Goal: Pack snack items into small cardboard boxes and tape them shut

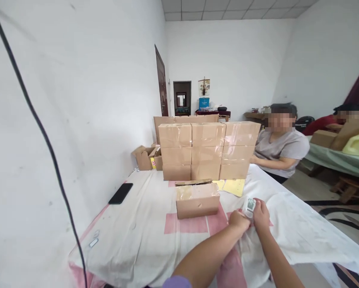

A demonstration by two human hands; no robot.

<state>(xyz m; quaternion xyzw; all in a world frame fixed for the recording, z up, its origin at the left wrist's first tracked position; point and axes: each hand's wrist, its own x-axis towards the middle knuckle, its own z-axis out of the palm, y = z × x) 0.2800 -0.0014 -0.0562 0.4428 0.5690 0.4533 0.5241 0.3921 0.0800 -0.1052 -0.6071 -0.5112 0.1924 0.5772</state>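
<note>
Both of my hands meet over the right part of the table, around a small white device [250, 205] with a grey, screen-like face. My left hand [238, 219] is closed at its lower left side, with the fingertips mostly hidden. My right hand [261, 213] grips it from the right, thumb near the top edge. Something clear, perhaps plastic, shows at its lower end; the exact kind is too small to tell. Left of my hands stands a small brown cardboard box [198, 206] with a raised flap. Yellow sheets [235, 187] lie just beyond the hands.
A wall of taped cardboard boxes [206, 156] stands across the far table. Opened cartons [145, 158] and a black phone [121, 193] are at left. A black cable [44, 136] hangs by the wall. A person [283, 148] sits beyond the table's right side.
</note>
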